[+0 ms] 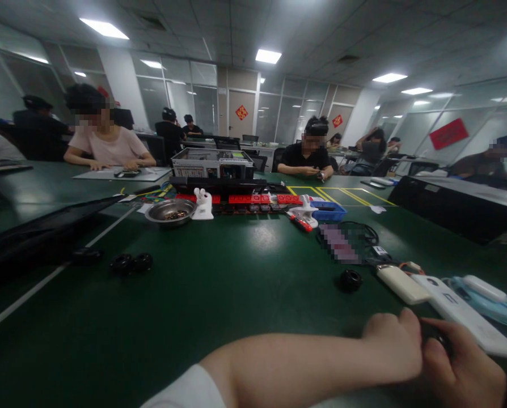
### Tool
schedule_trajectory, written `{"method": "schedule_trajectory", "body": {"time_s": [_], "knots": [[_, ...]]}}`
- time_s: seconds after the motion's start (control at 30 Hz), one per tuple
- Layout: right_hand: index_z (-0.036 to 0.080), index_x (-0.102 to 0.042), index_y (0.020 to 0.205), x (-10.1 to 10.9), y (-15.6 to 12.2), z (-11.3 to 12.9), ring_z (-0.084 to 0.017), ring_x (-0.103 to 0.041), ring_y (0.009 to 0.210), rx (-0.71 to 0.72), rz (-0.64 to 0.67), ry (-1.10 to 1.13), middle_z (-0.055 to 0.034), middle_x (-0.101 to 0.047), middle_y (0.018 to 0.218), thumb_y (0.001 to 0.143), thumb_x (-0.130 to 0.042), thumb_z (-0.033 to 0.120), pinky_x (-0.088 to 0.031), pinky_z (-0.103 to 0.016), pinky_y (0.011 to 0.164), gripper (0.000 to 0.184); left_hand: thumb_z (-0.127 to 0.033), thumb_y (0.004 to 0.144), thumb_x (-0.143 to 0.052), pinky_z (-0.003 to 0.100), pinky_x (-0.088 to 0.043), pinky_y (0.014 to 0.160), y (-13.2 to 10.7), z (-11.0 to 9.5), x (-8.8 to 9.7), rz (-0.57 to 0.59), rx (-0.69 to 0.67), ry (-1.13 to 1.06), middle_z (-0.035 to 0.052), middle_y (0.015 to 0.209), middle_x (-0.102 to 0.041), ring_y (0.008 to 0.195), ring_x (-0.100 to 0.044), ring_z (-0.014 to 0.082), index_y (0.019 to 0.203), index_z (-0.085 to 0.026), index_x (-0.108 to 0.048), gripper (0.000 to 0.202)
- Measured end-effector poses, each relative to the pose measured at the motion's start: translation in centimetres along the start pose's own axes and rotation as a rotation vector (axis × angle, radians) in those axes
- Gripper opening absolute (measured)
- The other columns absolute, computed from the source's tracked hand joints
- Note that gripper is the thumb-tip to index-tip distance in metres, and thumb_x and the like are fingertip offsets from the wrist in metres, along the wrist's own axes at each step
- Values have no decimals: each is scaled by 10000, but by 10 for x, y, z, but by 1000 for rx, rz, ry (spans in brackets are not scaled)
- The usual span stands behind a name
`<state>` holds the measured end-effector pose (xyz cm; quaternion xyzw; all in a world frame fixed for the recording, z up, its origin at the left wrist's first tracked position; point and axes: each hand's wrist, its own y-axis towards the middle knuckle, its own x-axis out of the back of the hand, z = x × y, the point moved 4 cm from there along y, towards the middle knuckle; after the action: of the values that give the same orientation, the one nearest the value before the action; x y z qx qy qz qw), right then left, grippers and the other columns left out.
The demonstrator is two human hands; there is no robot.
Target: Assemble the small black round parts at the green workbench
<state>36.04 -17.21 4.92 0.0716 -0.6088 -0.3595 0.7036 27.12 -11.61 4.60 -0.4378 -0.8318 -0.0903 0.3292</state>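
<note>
At the lower right, my left hand (393, 344) reaches across with its fingers closed, meeting my right hand. My right hand (464, 362) is wrapped round a small black round piece (437, 334), mostly hidden between both hands. The left fingertips are covered, but they seem to grip the same piece. Just beyond the hands lies another black ring-shaped piece (350, 280), like a small wheel. Two similar black pieces (131, 263) sit side by side on the left of the green table (240, 294), with a darker one (86, 255) near them.
To the right lie a cream power bank (403, 284), a white phone-like box (466, 310) and a blue pouch (487, 303). Farther back stand a metal bowl (171, 212), a blue tray (330, 211), a red-handled tool (301, 222) and an open computer case (213, 164). Other people sit beyond.
</note>
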Motion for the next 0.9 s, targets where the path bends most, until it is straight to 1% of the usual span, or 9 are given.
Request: {"method": "schedule_trajectory", "body": {"time_s": [0.07, 0.17, 0.23, 0.37, 0.47, 0.57, 0.63, 0.73, 0.9], "knots": [[271, -439, 773, -1, -4, -2, -273, -546, 583, -80, -28, 60, -69, -564, 632, 618, -324, 414, -404, -362, 493, 240, -271, 782, -319, 343, -431, 677, -7, -3, 4, -66, -74, 30, 183, 1000, -567, 888, -535, 269, 1070, -86, -460, 370], [267, -441, 730, -2, -8, 1, -271, -526, 636, -269, -105, 195, -66, -542, 684, 646, -305, 380, -393, -365, 537, 196, -369, 824, -131, 349, -435, 679, -11, -2, 10, -225, -135, 14, 158, 917, -593, 838, -554, 250, 997, -90, -493, 489], [254, -429, 677, -4, -9, 7, -255, -511, 638, -354, -146, 335, -54, -518, 658, 659, -298, 365, -389, -353, 542, 173, -442, 805, -145, 357, -438, 682, -9, 0, 11, -278, -194, 67, 145, 897, -595, 819, -559, 248, 997, -90, -482, 524], [213, -410, 642, -12, -8, 20, -232, -490, 618, -376, -140, 444, -51, -486, 630, 675, -264, 400, -383, -340, 540, 239, -504, 766, -223, 367, -437, 696, -1, 5, 16, -292, -263, 174, 130, 890, -597, 818, -559, 248, 982, -97, -483, 529], [176, -475, 804, -13, -7, 18, -243, -515, 691, -372, -65, 364, -81, -534, 766, 680, -248, 454, -393, -342, 563, 380, -461, 803, -102, 356, -434, 701, 5, 11, 20, -287, -177, 102, 121, 902, -603, 825, -559, 233, 965, -112, -510, 561], [172, -475, 946, -11, -7, 11, -249, -532, 695, -274, 35, 222, -87, -554, 819, 631, -315, 502, -399, -338, 561, 484, -386, 820, 1, 337, -433, 696, 8, 13, 16, -189, -109, 27, 133, 912, -609, 845, -555, 226, 913, -103, -557, 632], [172, -491, 893, -9, -9, 5, -244, -536, 672, -258, 36, 174, -85, -560, 770, 627, -311, 488, -401, -335, 561, 451, -403, 817, -26, 345, -434, 688, 6, 10, 13, -166, -134, 49, 145, 904, -608, 838, -556, 239, 907, -88, -563, 629], [173, -490, 792, -8, -14, 4, -238, -534, 663, -323, -13, 160, -90, -560, 749, 647, -282, 447, -405, -339, 571, 373, -437, 809, -67, 361, -436, 677, 0, 7, 13, -212, -179, 118, 150, 884, -604, 809, -562, 251, 922, -79, -546, 608], [175, -479, 795, -6, -19, 13, -243, -534, 700, -447, -92, 296, -95, -556, 768, 666, -308, 434, -421, -347, 583, 336, -508, 790, -99, 360, -430, 686, -6, 11, 13, -240, -223, 118, 127, 896, -595, 815, -560, 246, 987, -105, -492, 597]]}}
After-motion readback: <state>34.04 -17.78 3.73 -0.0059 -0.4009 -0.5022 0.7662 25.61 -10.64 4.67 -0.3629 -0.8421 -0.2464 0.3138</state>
